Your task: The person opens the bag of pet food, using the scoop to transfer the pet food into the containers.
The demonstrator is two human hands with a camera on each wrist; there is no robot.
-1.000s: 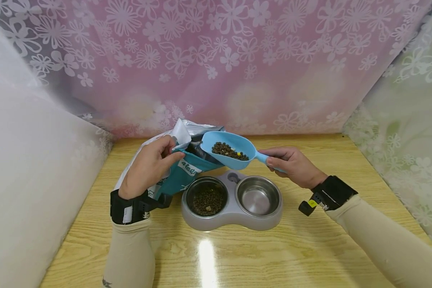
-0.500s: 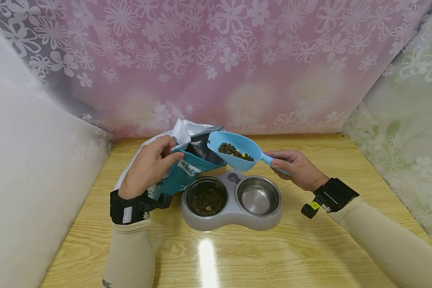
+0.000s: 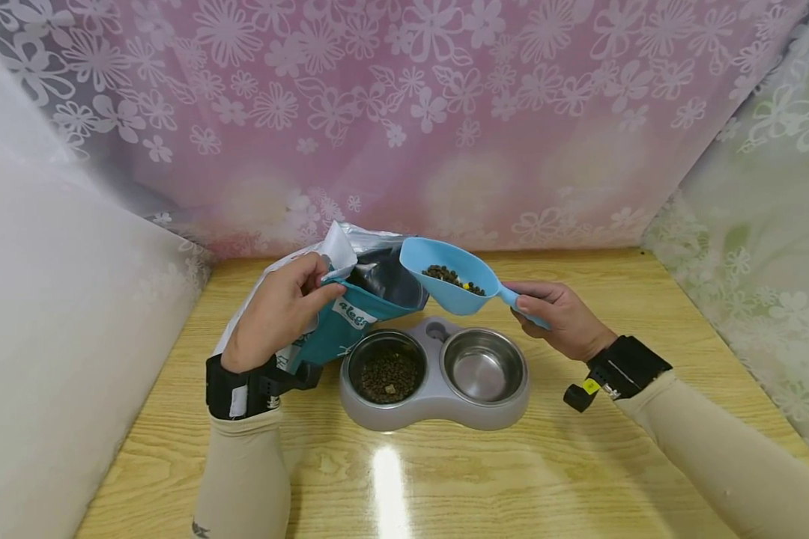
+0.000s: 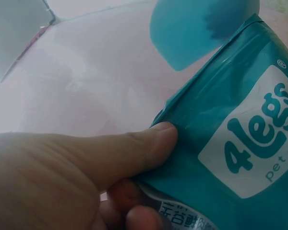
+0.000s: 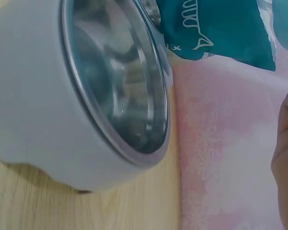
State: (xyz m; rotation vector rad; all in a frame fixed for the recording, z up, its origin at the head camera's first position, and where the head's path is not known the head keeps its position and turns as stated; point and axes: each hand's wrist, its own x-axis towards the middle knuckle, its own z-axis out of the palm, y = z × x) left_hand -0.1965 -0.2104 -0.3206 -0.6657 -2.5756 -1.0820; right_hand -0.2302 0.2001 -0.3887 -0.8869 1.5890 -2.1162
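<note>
My left hand [image 3: 279,311] pinches the edge of a teal pet food bag [image 3: 340,322], its mouth spread wide with dark lining inside. In the left wrist view the thumb presses on the bag [image 4: 221,124] beside the "4Legs" label. My right hand [image 3: 559,314] grips the handle of a light blue scoop [image 3: 458,299], which holds brown kibble [image 3: 448,277]. The scoop hangs just right of the bag's mouth, above and behind a grey double feeder [image 3: 438,412]. Its left bowl [image 3: 360,374] contains kibble; the right steel bowl [image 3: 482,374] shows a bare bottom.
A wooden table [image 3: 485,486] carries everything. Behind it hangs a pink floral cloth [image 3: 445,150]. A white wall [image 3: 54,299] stands on the left and a pale floral panel [image 3: 768,284] on the right.
The scoop with kibble has moved right, away from the bag's mouth, and its front end has risen a little. My left hand and the bag have stayed in place.
</note>
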